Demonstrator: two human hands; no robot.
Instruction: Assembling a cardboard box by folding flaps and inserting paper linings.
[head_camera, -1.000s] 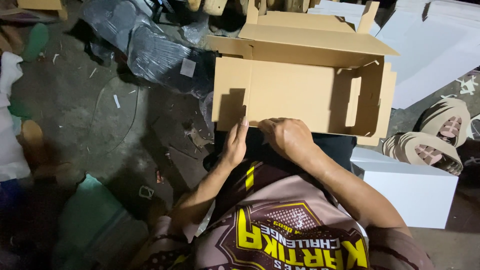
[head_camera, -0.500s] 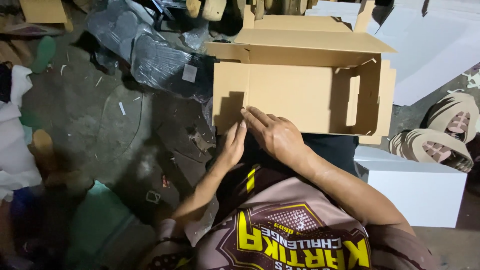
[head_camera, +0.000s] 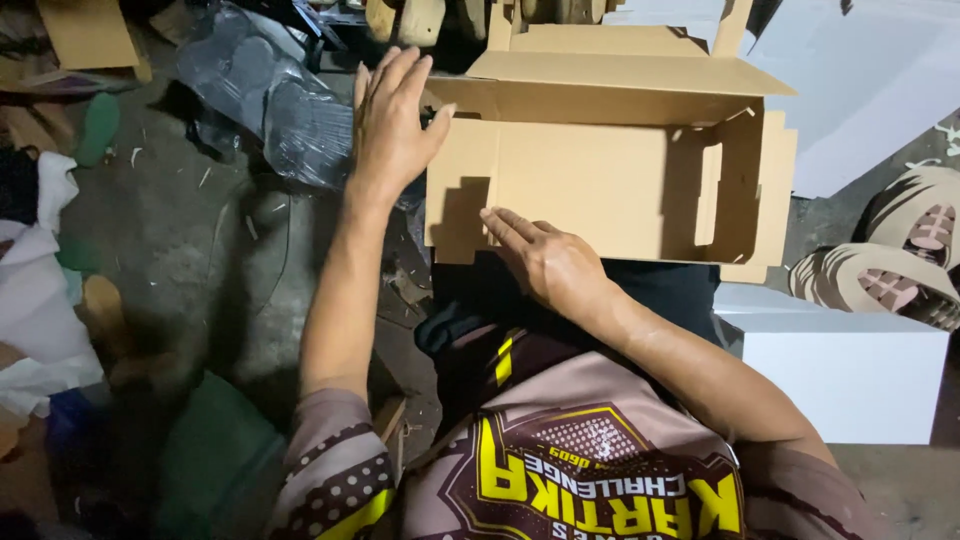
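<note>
The left hand (head_camera: 392, 120) was spread wide, fingers straight and slightly fanned, holding nothing; its thumb side lay against the upper left corner of the cardboard box (head_camera: 600, 180), right where a top flap (head_camera: 610, 85) folded out over the opening. The right hand (head_camera: 545, 262) was also flat and unclenched, with nothing gripped, its fingers pressed on the lower left part of the box's front panel near the bottom edge. The two hands stood well apart on that same left end of the box, one high, one low.

The box itself sat in front of the person's lap, open at the top, plain brown, with a cut-out notch showing on its right side. Whether it rested on the floor or on the person's knees could not be told.

To the right of the box, just beside the person's right forearm, stood a white block (head_camera: 845, 370). Beyond it, near the right edge of the view, lay a pair of tan shoes (head_camera: 890, 265), soles partly showing. On the floor to the left of the left arm lay crumpled dark plastic sheeting (head_camera: 270, 100), and farther left, white cloth (head_camera: 40, 300) beside a green piece (head_camera: 205, 465) close to the person's left elbow.
</note>
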